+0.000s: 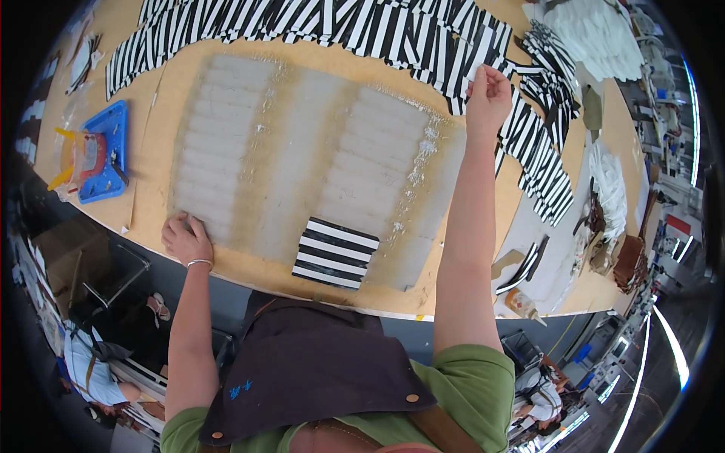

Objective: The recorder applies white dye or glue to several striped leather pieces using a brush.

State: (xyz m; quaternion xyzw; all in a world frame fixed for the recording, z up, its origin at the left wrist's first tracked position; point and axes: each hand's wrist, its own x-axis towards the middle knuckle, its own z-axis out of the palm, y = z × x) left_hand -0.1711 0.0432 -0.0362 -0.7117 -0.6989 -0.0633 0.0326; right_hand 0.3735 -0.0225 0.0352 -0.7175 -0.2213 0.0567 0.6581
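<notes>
At the far right of the work board, my right hand (491, 92) is closed in a pinch on the end of a white strip lying among other strips. A long curved band of overlapping black and white strips (302, 21) runs along the far side of the table. My left hand (186, 239) holds nothing and rests palm down at the near left corner of a grey board (294, 166), its fingers loosely bent and slightly apart. A block of black and white strips (336, 253) lies side by side near the board's front edge.
A blue tray (117, 151) with a cup and yellow-handled tools stands at the left. Towards the right lie a heap of loose strips (550, 72), white material (593, 38), a glue bottle (522, 303) and brown pieces (628, 263). Other people sit behind the table's near edge.
</notes>
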